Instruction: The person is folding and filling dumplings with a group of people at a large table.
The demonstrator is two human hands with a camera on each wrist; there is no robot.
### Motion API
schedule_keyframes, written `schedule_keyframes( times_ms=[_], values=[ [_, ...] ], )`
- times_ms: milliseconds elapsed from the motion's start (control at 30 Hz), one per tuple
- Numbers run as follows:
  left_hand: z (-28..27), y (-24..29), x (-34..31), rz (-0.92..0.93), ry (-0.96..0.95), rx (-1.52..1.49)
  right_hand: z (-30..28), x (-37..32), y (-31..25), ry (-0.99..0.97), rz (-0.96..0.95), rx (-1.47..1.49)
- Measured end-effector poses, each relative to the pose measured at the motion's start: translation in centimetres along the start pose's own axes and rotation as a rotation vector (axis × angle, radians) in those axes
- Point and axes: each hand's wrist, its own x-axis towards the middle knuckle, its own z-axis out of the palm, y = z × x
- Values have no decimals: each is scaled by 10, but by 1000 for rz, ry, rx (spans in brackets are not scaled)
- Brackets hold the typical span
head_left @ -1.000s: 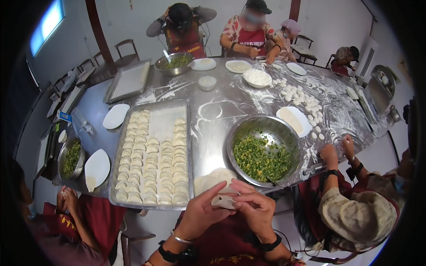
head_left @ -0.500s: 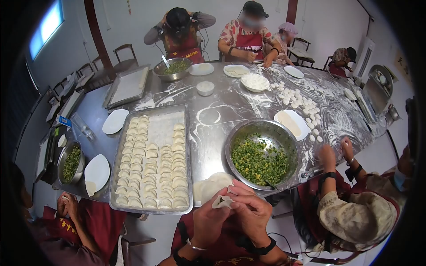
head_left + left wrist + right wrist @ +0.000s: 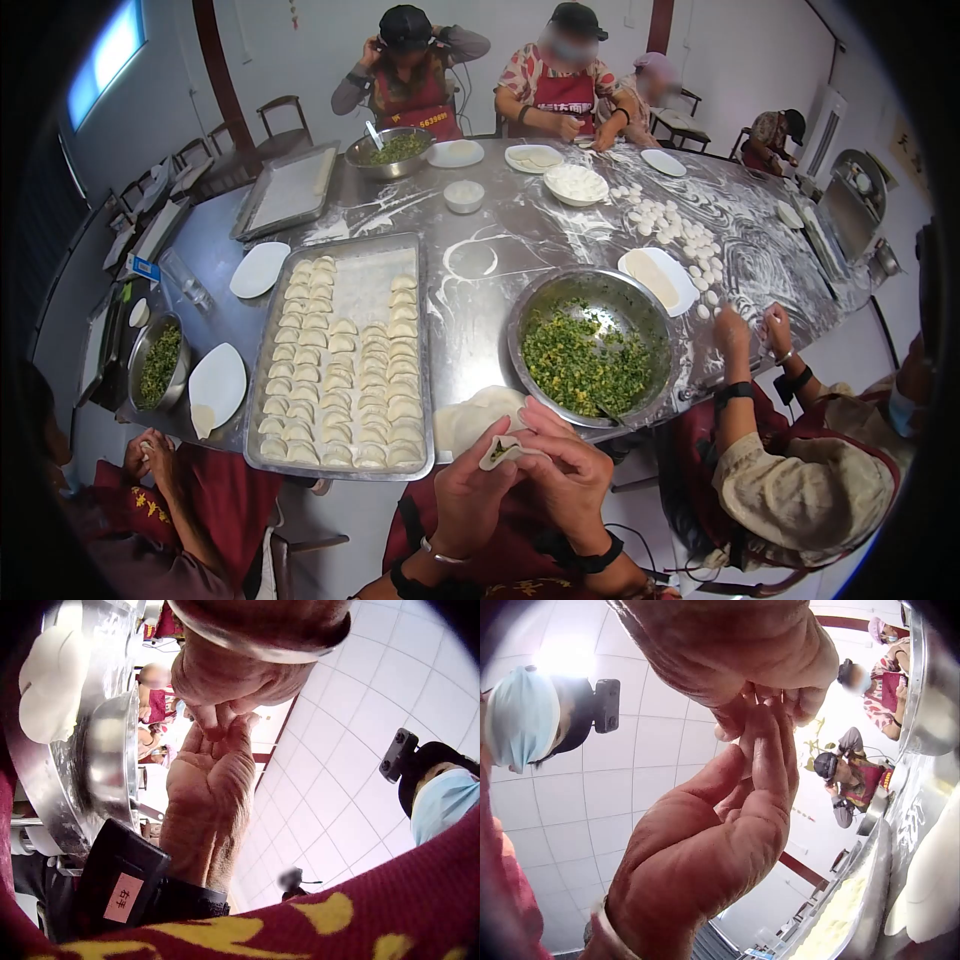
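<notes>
Both hands hold a dumpling point(image 3: 500, 452) low in the head view, near the table's front edge. Its dough is folded over, and a bit of green filling shows in the open end. My left hand point(image 3: 474, 492) grips it from the left, while my right hand point(image 3: 572, 468) pinches its edge from the right. Fingers meet around the dough in both wrist views, where the left hand point(image 3: 712, 840) and right hand point(image 3: 214, 784) hide it. Just beyond them lies a stack of round dough wrappers point(image 3: 465, 425).
A steel bowl point(image 3: 672, 345) of chopped green filling point(image 3: 590, 355) stands to the right. At left, a metal tray point(image 3: 428, 380) carries rows of dumplings point(image 3: 335, 400). Small dough pieces point(image 3: 670, 225) lie on the floured table point(image 3: 470, 330). People sit on both sides and opposite.
Both hands have drawn together around the dough, the left fingers closing in from a wider spread. The dumpling has turned slightly, and green filling now shows in its opening.
</notes>
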Motion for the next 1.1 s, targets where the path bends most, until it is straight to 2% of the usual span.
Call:
schedule_keyframes(
  times_ms=[33, 133, 200, 300, 400, 533, 600, 733, 800, 900, 933, 1100],
  values=[
    [1, 1, 0, 3, 0, -2, -1, -1, 2, -12, -13, -28],
    [-3, 0, -1, 52, -26, 299, -5, 0, 3, -50, -81, -128],
    [-5, 0, 0, 59, -45, 312, -7, 2, 2, -73, -167, -214],
    [-3, 6, 1, 70, -73, 293, -9, 2, 4, -84, -87, -272],
    [-4, 4, 0, 63, -71, 244, -10, 4, -7, -136, 108, -154],
    [-5, 3, -2, -4, -63, 166, -21, 5, 10, -266, -38, -150],
    [-8, 2, -1, 48, -101, 284, -23, 13, 4, -330, -125, -217],
    [-7, 13, -4, 12, -153, 442, -29, 24, -3, -458, -134, -217],
    [-6, 12, -3, -29, -153, 420, -31, 25, -1, -493, -128, -179],
    [-5, 13, -1, 19, -130, 487, -27, 18, 3, -417, 15, -48],
    [-4, 13, -1, 53, -118, 526, -27, 16, 7, -415, -17, -37],
    [-3, 11, -3, -53, -101, 362, -25, 7, 20, -365, -111, 28]
  ],
)
